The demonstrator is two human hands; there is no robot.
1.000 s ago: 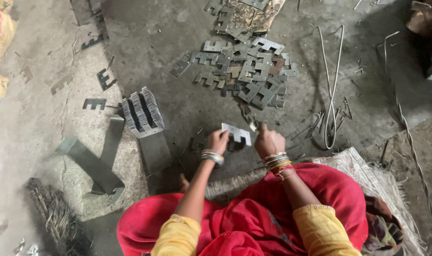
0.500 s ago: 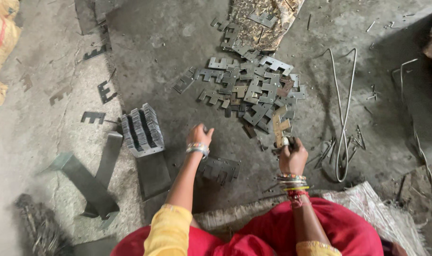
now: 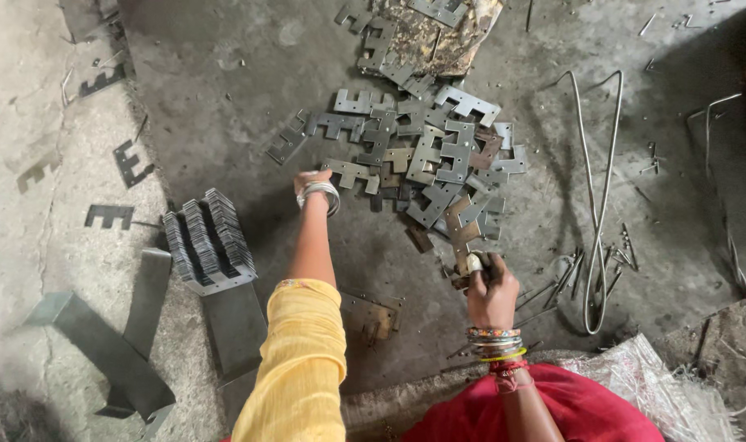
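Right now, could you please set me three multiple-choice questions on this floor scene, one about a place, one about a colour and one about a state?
1. Where does the stacked bundle of metal plates stand, as the camera sees it?
A. left of the left arm
B. on top of the loose pile
C. right of the bent wire

2. What colour is the sleeve on the left arm?
A. blue
B. yellow
C. white

3. What is the right hand doing?
A. lying flat and empty on the floor
B. gripping a flat metal piece
C. pulling the bent wire

Answers:
1 A, the bundle stands upright on the floor, left of the arm.
2 B, the sleeve is plainly yellow.
3 B, its fingers close around one metal piece that sticks up toward the loose pile, while the left hand reaches to the pile's edge.
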